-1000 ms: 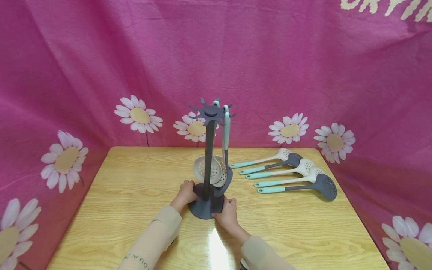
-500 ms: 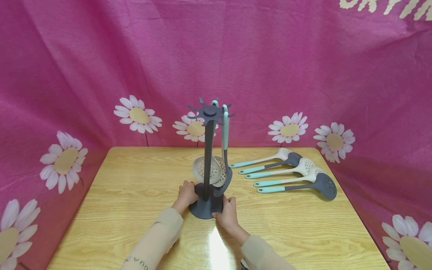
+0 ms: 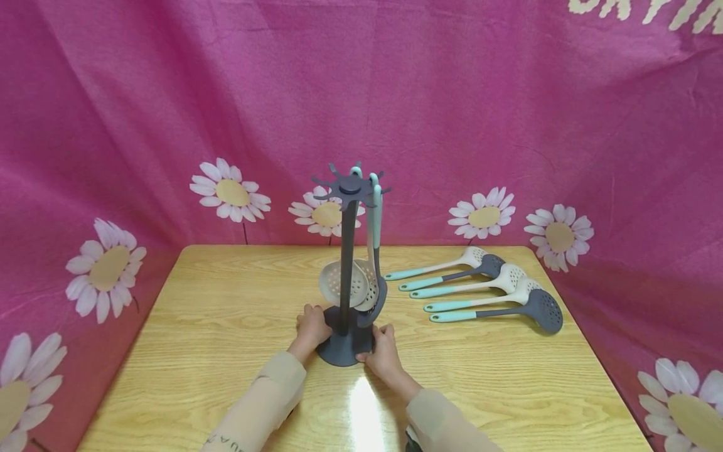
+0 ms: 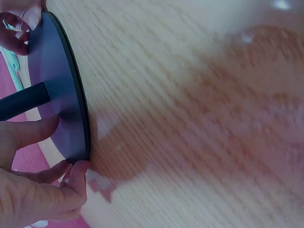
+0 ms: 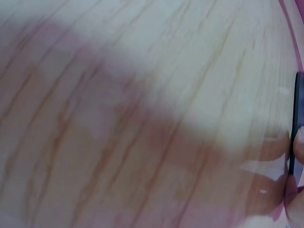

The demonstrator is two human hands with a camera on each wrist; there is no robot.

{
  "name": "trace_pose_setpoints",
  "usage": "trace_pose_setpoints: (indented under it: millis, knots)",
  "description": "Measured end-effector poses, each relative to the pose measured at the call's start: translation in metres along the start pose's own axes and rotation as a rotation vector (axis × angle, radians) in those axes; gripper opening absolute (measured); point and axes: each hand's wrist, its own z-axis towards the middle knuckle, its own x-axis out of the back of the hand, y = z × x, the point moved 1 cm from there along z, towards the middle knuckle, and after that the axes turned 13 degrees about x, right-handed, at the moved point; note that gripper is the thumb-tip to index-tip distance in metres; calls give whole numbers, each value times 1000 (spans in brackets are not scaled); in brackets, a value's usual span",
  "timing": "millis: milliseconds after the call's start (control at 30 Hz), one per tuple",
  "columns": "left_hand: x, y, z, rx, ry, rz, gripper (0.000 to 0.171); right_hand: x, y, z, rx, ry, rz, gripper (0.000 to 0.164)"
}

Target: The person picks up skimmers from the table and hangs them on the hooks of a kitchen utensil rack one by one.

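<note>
A dark grey utensil stand (image 3: 348, 270) stands upright on the table, with a round base (image 4: 57, 71) and a top ring of hooks. My left hand (image 3: 312, 326) pinches the base's left rim, thumb on top and fingers at the edge, as the left wrist view shows. At the right rim, my right hand (image 3: 385, 355) pinches the base too; only its fingers (image 5: 299, 145) show in the right wrist view. From the right and rear hooks hang two beige slotted skimmers, one a skimmer (image 3: 334, 284) partly behind the pole, and a dark grey utensil (image 3: 377, 251) with a mint handle.
To the right, several skimmers lie in a row on the wooden table (image 3: 226, 301), mint handles pointing left; a dark grey skimmer (image 3: 546, 311) is nearest. A pink cloth (image 3: 361, 94) with daisies hangs behind and along both sides.
The stand has turned slightly between my hands; its top and the hanging utensils have shifted a little to the left. Both hands keep hold of the base.
</note>
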Motion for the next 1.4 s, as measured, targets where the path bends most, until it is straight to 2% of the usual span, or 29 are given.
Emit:
trace_pose_setpoints:
  millis: [200,400,533,767,1067,1400]
  knots:
    - [-2,-2,-2,-1,36,10,38,4,7,6,36,-68,12,71]
    - [0,-2,-7,48,48,-14,40,7,12,11,50,-119,25,72]
    - [0,-2,-9,79,35,0,43,8,15,14,87,-140,31,72]
    - [-1,-3,-12,120,10,1,45,12,21,20,97,-201,42,69]
    - [-4,-3,-17,117,30,52,42,18,24,27,189,-260,49,62]
    - [-7,-4,-19,138,24,78,42,24,26,35,228,-346,58,68]
